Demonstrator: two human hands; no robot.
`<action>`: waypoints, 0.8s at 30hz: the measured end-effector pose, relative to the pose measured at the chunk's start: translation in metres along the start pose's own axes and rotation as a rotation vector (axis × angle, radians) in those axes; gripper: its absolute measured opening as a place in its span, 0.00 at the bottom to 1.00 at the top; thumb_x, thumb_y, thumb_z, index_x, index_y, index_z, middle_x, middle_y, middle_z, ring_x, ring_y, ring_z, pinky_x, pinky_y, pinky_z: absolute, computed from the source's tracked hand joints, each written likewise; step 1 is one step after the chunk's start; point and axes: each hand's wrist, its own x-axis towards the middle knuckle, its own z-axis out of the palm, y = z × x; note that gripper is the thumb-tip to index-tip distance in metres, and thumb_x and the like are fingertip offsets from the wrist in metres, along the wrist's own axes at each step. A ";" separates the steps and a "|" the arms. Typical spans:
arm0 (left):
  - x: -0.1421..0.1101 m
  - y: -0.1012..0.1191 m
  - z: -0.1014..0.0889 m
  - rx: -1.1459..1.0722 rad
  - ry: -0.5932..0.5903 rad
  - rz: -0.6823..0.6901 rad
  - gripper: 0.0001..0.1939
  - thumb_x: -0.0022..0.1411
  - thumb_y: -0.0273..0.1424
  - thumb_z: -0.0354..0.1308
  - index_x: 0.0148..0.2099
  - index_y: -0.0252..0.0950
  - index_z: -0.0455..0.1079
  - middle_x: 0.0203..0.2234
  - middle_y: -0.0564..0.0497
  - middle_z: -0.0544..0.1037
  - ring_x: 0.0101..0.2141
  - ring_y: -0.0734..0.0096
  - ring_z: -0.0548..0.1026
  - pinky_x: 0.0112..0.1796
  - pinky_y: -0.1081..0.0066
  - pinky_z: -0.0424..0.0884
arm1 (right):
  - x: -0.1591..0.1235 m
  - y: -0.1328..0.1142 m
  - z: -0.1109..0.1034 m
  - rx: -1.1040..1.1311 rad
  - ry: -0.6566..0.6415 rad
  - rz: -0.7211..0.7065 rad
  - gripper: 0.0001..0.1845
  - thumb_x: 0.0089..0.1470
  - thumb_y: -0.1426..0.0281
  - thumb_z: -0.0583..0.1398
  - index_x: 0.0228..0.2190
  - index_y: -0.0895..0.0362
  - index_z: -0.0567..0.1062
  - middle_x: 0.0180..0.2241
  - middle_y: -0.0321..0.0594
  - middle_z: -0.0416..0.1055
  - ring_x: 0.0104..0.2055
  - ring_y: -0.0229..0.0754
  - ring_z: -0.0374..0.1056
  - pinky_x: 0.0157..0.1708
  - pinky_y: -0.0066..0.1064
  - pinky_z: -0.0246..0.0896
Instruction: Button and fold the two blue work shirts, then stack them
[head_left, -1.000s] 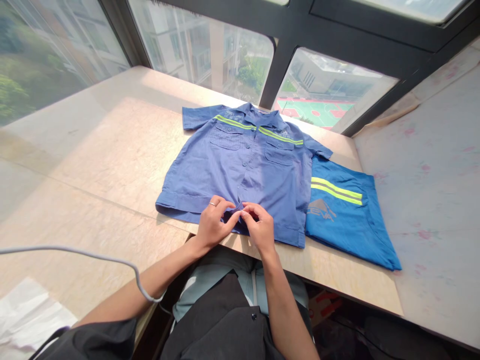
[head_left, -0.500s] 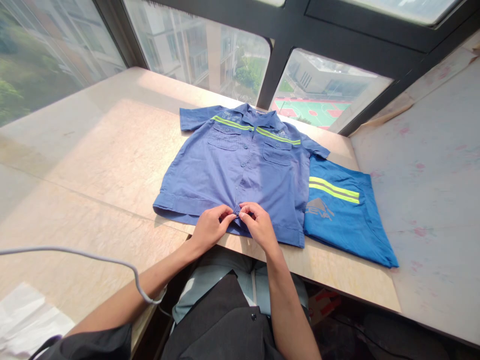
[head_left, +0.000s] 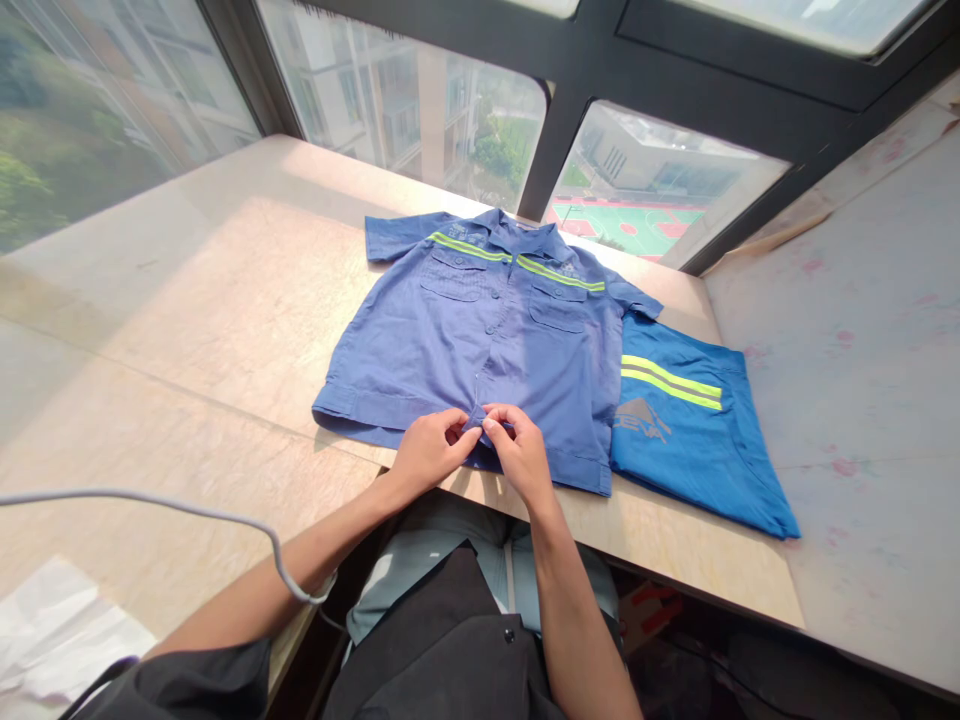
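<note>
A blue short-sleeved work shirt (head_left: 450,330) lies spread front up, its collar toward the window and its hem toward me. Yellow-green stripes cross its chest above two flap pockets. At the bottom of the button placket, my left hand (head_left: 433,447) pinches the shirt's cloth between thumb and fingers. Right beside it, my right hand (head_left: 517,450) is closed on the same spot, fingertips nearly touching the left ones. The pinched cloth is lifted into a small peak; any button there is hidden by my fingers.
A brighter blue folded garment (head_left: 690,450) with yellow-green stripes lies partly under the shirt's right side. A grey cable (head_left: 150,503) runs over the stone-patterned ledge (head_left: 187,330) to my left forearm. White paper (head_left: 67,630) lies at lower left. Windows and a papered wall (head_left: 862,400) border the ledge.
Both hands stay at the shirt's hem, with the fingertips shifting slightly on the pinched cloth. The whole view has moved a little; the garments lie as before.
</note>
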 end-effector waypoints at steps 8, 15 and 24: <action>-0.002 -0.002 0.004 -0.119 0.018 0.017 0.17 0.65 0.39 0.54 0.29 0.35 0.72 0.22 0.53 0.73 0.25 0.72 0.67 0.28 0.73 0.61 | 0.000 0.000 0.001 0.038 0.007 0.041 0.09 0.56 0.64 0.57 0.30 0.55 0.74 0.41 0.42 0.78 0.46 0.47 0.72 0.47 0.36 0.64; -0.003 -0.013 0.015 -0.032 0.099 0.058 0.11 0.65 0.36 0.56 0.36 0.37 0.77 0.30 0.48 0.80 0.31 0.66 0.73 0.36 0.68 0.66 | 0.004 -0.001 -0.010 -0.067 -0.096 -0.016 0.10 0.59 0.64 0.56 0.31 0.54 0.75 0.41 0.40 0.79 0.44 0.45 0.73 0.47 0.35 0.63; -0.004 -0.014 0.019 0.031 0.120 0.079 0.10 0.65 0.35 0.57 0.36 0.38 0.77 0.27 0.50 0.78 0.30 0.66 0.72 0.35 0.68 0.65 | 0.004 0.003 -0.015 -0.178 -0.118 -0.103 0.08 0.59 0.65 0.59 0.35 0.53 0.78 0.40 0.39 0.80 0.41 0.46 0.75 0.43 0.35 0.66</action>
